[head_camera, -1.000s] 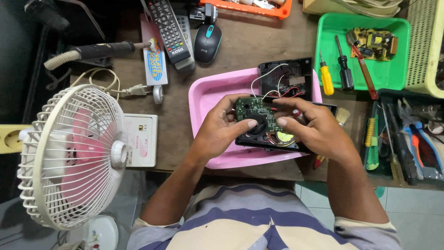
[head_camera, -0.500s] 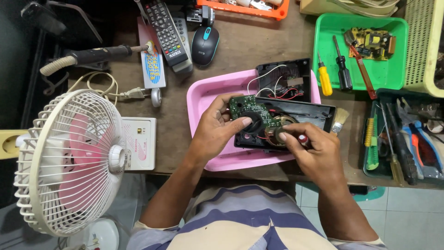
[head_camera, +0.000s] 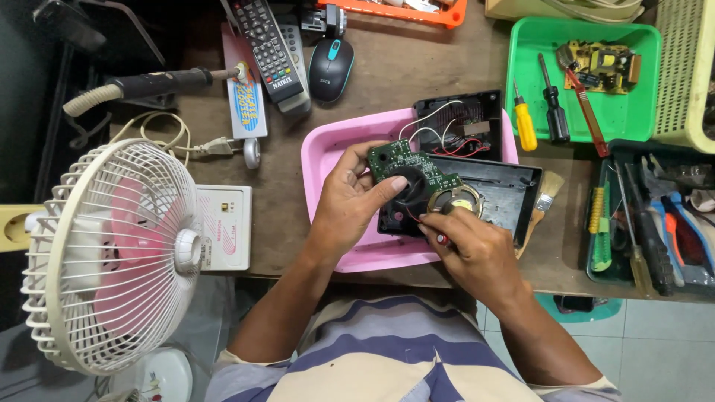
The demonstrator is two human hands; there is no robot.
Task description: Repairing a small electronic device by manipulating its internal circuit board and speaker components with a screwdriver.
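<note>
Disassembly looks midway: left hand (head_camera: 350,205) grip pinches the lifted green circuit board (head_camera: 412,165); right hand (head_camera: 477,249) grip holds a small red-handled tool (head_camera: 441,238); wires remain attached.

The left hand (head_camera: 350,205) covers part of the green circuit board (head_camera: 406,160). The right hand (head_camera: 477,257) hides the near edge of the black plastic casing (head_camera: 499,186); what its fingertips pinch is too small to tell. The orange plastic tray (head_camera: 447,15) is cut off by the top edge.
</note>
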